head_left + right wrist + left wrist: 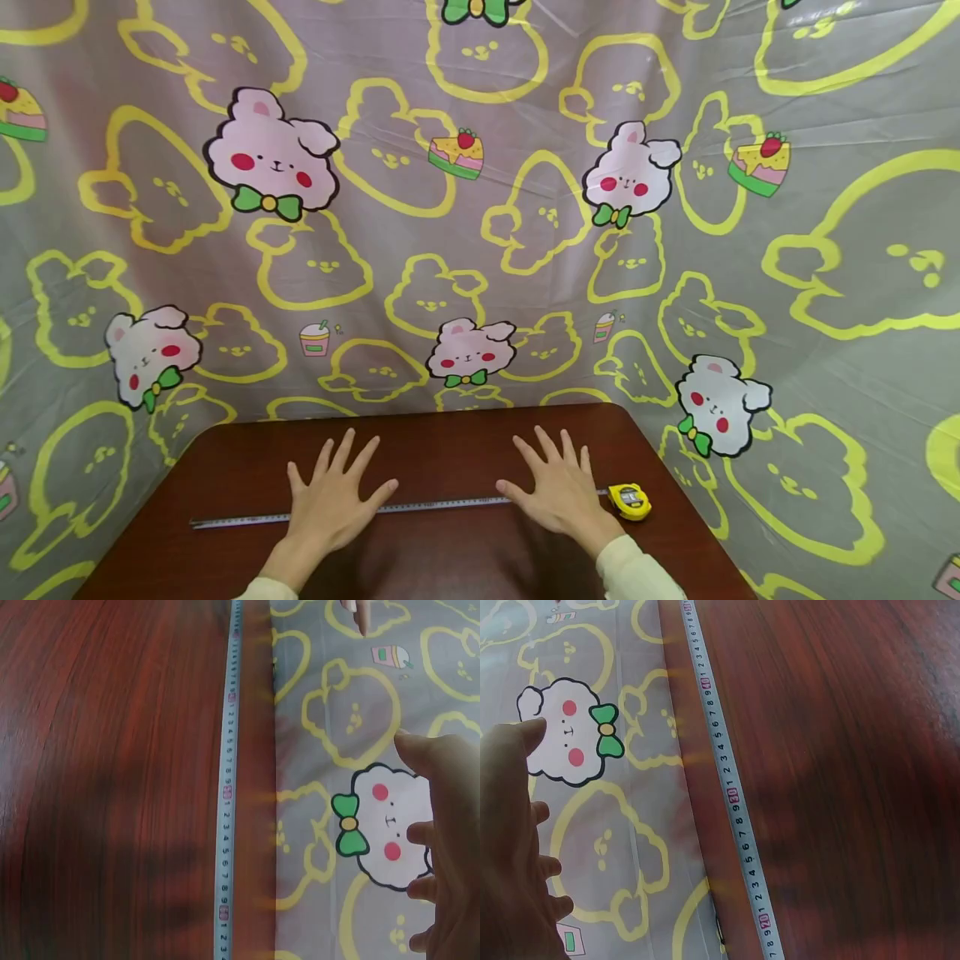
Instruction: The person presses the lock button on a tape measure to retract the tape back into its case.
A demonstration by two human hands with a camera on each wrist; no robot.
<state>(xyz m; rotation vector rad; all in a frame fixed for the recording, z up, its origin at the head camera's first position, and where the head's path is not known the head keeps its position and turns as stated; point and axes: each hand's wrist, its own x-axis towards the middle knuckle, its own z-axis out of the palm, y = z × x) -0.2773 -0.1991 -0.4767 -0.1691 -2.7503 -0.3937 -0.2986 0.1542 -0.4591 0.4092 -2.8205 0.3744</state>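
A yellow tape measure (630,502) lies at the right of the dark red-brown table. Its blade (442,505) is drawn out to the left across the tabletop, with the far end near the left side. My left hand (327,504), fingers spread and straight, hovers over the left part of the blade and hides a piece of it. Over the right part, close to the case, my right hand (557,493) is spread the same way. Both wrist views show the numbered blade (731,791) (226,780) apart from the hands, and neither hand holds anything.
A grey curtain (525,283) printed with yellow outlines and white bunny heads hangs behind the table and on both sides. The wooden table (450,450) has rounded back corners, and its back edge stands close to the curtain.
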